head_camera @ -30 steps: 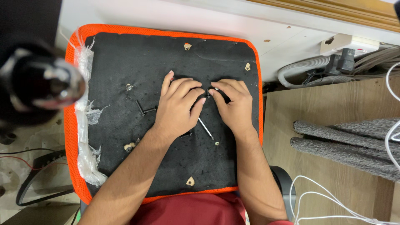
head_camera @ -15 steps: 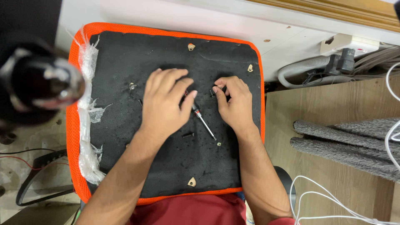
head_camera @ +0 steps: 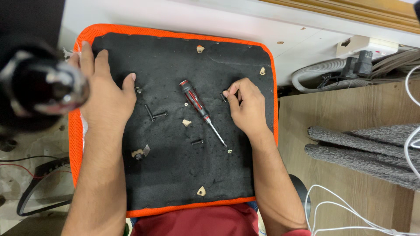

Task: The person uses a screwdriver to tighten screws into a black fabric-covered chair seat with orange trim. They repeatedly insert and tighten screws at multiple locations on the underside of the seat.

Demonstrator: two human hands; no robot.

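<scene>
An upturned seat pad (head_camera: pixel 175 48), black felt with an orange mesh rim, lies in front of me. My left hand (head_camera: pixel 105 94) rests flat on its left part, fingers spread, holding nothing. My right hand (head_camera: pixel 247 107) pinches a small black bolt (head_camera: pixel 224 95) between thumb and fingers at the pad's right side. A screwdriver (head_camera: pixel 199 107) with a red and black handle lies loose on the felt between my hands. Two black bolts (head_camera: pixel 154 114) lie crossed near my left hand, and another bolt (head_camera: pixel 197 141) lies lower down.
A blurred dark metal cylinder (head_camera: pixel 41 85) looms at the left, close to the camera. Grey hoses and a wall socket (head_camera: pixel 363 48) sit at the upper right. Grey fabric (head_camera: pixel 363 148) and white cables (head_camera: pixel 350 214) lie on the wooden floor at the right.
My left hand slid from the pad's middle to its left edge, uncovering the screwdriver and bolts. My right hand stayed at the right side, fingers still pinched.
</scene>
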